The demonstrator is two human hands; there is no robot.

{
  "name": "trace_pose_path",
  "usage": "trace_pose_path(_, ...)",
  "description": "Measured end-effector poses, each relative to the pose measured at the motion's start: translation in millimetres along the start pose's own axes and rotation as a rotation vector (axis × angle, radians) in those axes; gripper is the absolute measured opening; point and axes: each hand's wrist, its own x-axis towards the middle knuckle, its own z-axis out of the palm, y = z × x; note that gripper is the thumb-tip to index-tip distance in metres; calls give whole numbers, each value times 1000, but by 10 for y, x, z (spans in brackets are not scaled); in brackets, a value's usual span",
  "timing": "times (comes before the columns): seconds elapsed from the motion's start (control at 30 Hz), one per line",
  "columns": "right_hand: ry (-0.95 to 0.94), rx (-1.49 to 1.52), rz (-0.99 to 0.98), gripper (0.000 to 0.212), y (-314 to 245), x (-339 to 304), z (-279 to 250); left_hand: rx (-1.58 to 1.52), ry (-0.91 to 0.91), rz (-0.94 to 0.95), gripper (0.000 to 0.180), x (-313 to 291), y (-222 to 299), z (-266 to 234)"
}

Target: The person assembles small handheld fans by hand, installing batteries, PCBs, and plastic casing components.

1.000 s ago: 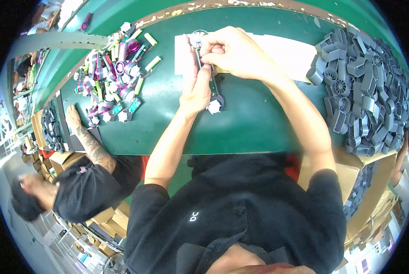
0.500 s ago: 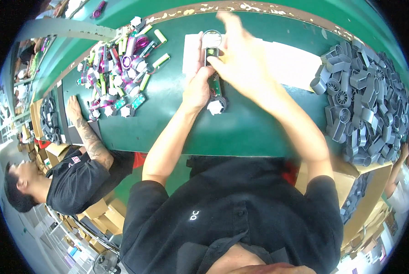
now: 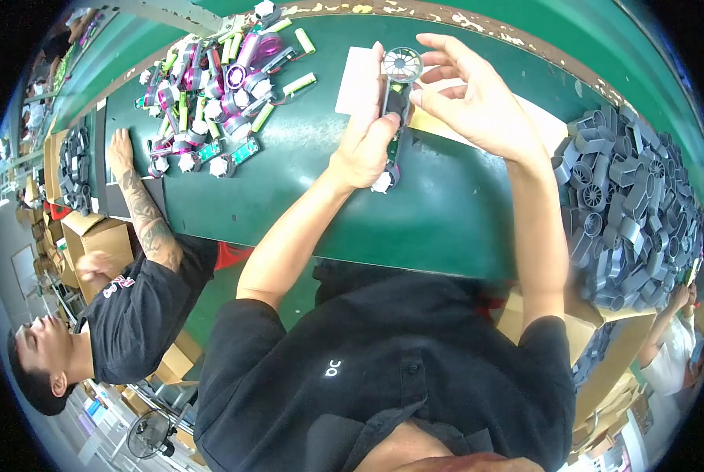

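Observation:
My left hand is closed around a small grey handheld-fan housing, its round spoked grille at the far end. Its thumb presses on the housing's dark handle. A green circuit board shows along the near part of the handle, and a white knob-like piece sticks out at the near end. To the right of the grille, my right hand is open, fingers spread and curved. Its thumb tip is close beside the handle; whether it touches cannot be told.
Purple fan assemblies with green battery cells lie heaped at left. Many grey housings are piled at right, above a cardboard box. Paper sheets lie behind my hands. A co-worker's forearm rests on the green table.
My right hand, blurred and stretched beyond the grille before, has drawn back to the right with fingers spread. The whole view has shifted slightly. A co-worker's other hand has come into sight.

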Motion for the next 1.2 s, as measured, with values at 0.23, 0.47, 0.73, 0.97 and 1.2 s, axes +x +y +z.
trace_pose_path(0.23, -34, 196, 60, 51, 25, 25, 223, 347, -81, 293, 78, -15, -4, 55)
trace_pose_path(0.47, 3, 34, 170, 44, 68, 20, 315, 530, -23, 346, 75, -56, -118, 104)
trace_pose_path(0.73, -129, 327, 77, 42, 141, 98, 160, 140, 39, 19, 76, 27, -70, 14)
trace_pose_path(0.97, -351, 151, 10, 54, 2, 73, -165, -581, 10, 68, 88, 118, 161, -263)
trace_pose_path(1.2, -730, 190, 152, 84, -102, -9, 213, -632, 143, 206, 91, 46, 237, -322)
